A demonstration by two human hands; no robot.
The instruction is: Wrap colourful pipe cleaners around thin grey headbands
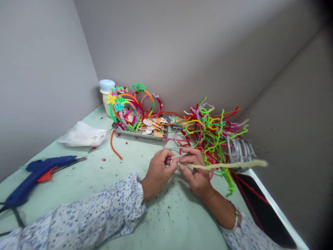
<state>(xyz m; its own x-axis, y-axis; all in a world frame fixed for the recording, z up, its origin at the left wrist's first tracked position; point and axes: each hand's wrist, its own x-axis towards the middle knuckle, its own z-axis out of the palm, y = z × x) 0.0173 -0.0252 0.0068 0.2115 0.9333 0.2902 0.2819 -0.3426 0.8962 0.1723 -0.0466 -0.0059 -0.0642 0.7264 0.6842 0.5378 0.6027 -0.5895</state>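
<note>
My left hand (159,171) pinches a thin band near the table's middle, where a short purple and pale yellow wrapping shows at the fingertips. Close beside it, my right hand (195,171) has its fingers bent around the grey part of the same band. A pale yellow pipe cleaner (229,166) runs from between the two hands out to the right, past my right hand. Part of the band is hidden by the fingers. Behind my right hand lies a large tangle of coloured pipe cleaners (213,135).
Finished colourful headbands (127,111) stand on a metal tray (140,135) of small flat pieces. Behind them is a white cup with a blue lid (106,93). At left are a plastic bag (84,134) and a blue glue gun (33,177). Grey bands (240,151) lie at right.
</note>
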